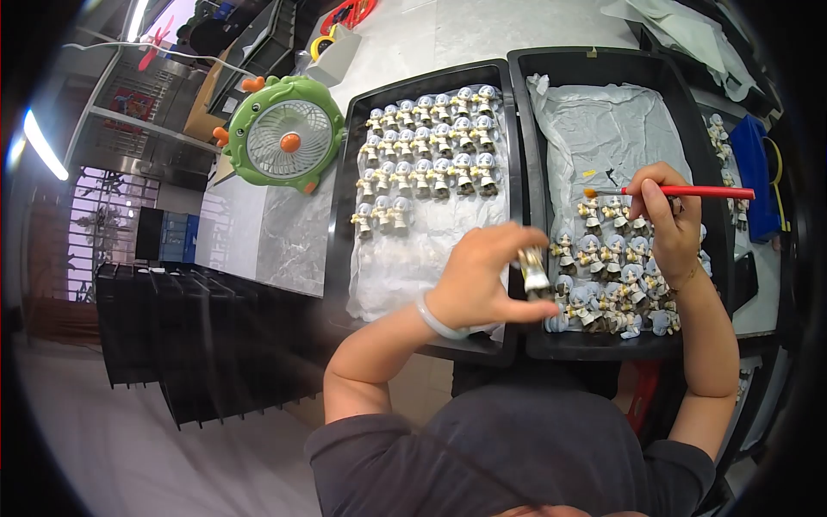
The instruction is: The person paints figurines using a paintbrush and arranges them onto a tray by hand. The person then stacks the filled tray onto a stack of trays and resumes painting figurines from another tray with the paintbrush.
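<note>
L hand: the left hand (pixel 487 276), over the adjoining tray edges; thumb and fingers pinch one small figurine w/ white-and-gold body and dark base (pixel 533 274), its details blurred.
R hand: the right hand (pixel 662 215), fingers closed round a slim red-handled brush (pixel 706 192); bristles point L, just beside the topmost figurines of the R group.
L tray: black rectangular plastic tray, white liner (pixel 339 215); pale-haired figurines (pixel 442 172) upright in neat rows, 3 long + a short 4th of 3.
R tray: matching black plastic tray (pixel 531 155); more pale-haired figurines (pixel 613 250) grouped at the near end, some tilted, packed closer.
Extent: judged partway; L rows ordered, 4th row short, bare liner below it; R group sizable, held pc. in neither tray's layout.
Surroundings: green round fan w/ orange hub (pixel 290 129) beside L tray on pale grey worktop (pixel 405 43).
</note>
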